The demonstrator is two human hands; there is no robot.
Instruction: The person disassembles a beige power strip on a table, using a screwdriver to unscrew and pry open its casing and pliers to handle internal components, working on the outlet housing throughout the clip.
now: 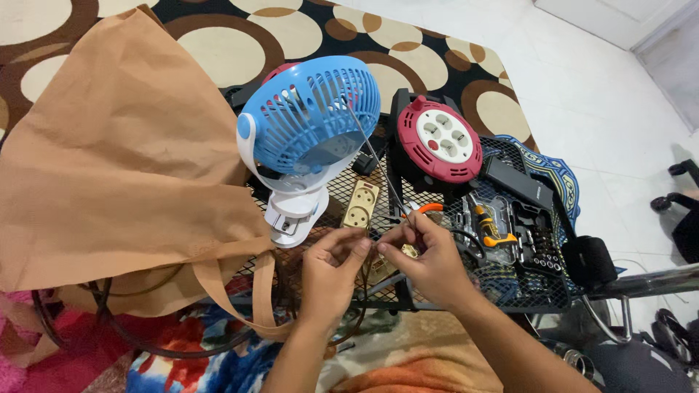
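My left hand (331,273) and my right hand (429,258) meet over a black wire-mesh table (437,295), fingertips pinched together on a thin dark cable and a small brass-coloured part (409,251). The cable (371,149) runs up from my right fingers toward a blue-and-white clip fan (309,120) standing just behind my hands. A beige two-socket power strip (361,206) lies between the fan and my hands. What exactly sits between my fingertips is partly hidden.
A red-and-black cable reel (437,142) stands behind my right hand. An open black tool case (520,240) with an orange-handled screwdriver and bits lies to the right. A large tan cloth bag (124,167) covers the left. A patterned rug lies beyond, with white tiles at right.
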